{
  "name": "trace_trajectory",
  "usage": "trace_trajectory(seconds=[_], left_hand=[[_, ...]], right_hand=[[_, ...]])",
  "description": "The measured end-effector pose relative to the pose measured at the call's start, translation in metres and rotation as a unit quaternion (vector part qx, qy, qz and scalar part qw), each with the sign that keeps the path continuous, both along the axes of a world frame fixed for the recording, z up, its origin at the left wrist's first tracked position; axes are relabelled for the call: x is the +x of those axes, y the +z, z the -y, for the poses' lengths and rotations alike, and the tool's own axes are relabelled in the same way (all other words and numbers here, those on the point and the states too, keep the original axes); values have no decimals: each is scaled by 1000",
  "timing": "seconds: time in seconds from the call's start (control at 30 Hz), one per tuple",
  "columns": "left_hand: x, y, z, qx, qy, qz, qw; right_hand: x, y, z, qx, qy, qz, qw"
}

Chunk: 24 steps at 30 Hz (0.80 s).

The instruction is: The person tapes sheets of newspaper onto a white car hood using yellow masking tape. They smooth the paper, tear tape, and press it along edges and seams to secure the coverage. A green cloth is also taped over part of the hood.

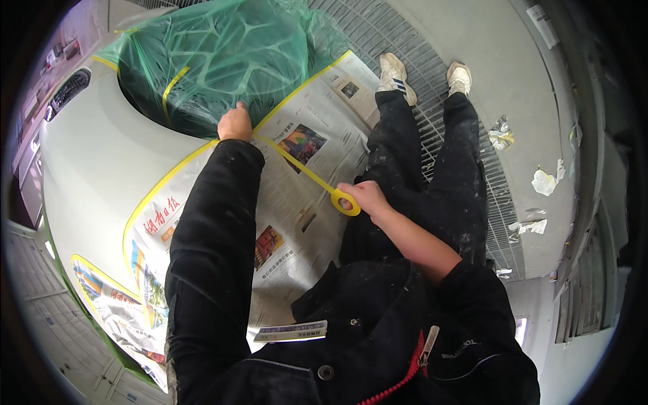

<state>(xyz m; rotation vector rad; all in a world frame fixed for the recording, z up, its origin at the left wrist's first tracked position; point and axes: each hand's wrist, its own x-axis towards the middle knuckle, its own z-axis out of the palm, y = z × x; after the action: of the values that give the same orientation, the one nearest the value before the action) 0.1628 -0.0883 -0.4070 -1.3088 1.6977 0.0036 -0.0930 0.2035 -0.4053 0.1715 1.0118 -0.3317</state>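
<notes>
My right hand (368, 198) grips a roll of yellow masking tape (346, 202) in front of my thighs. From the roll a taut strip of yellow tape (304, 169) runs up and left over newspaper to beside my left wrist. My left hand (235, 124) is closed at the wheel arch edge, where the newspaper meets green plastic film; what its fingers hold or press is hidden. Newspaper sheets (297, 216) cover the car's side, bordered with yellow tape. Crinkled green film (229, 61) drapes over the wheel, its spokes showing through.
A bare pale fender (88, 162) curves at the left, with a headlight (67, 94) at its front. My feet stand by a metal floor grating (385, 34). Torn paper scraps (544, 181) lie on the floor at the right, near a wall.
</notes>
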Motion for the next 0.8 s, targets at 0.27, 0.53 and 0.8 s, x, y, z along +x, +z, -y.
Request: trace_trajectory(seconds=[0.27,0.53,0.8], left_hand=[[-13,30,-93,193,-120,8,974],[-11,47,-170,211,-232,-53,948],[-55,60,-125,116,-132,-94,980]], right_hand=[[46,-31,-16,-121,147,-7,982],[24,-34,-7,-168,113,63,977],[-61,109,95,-215,161,156,950]])
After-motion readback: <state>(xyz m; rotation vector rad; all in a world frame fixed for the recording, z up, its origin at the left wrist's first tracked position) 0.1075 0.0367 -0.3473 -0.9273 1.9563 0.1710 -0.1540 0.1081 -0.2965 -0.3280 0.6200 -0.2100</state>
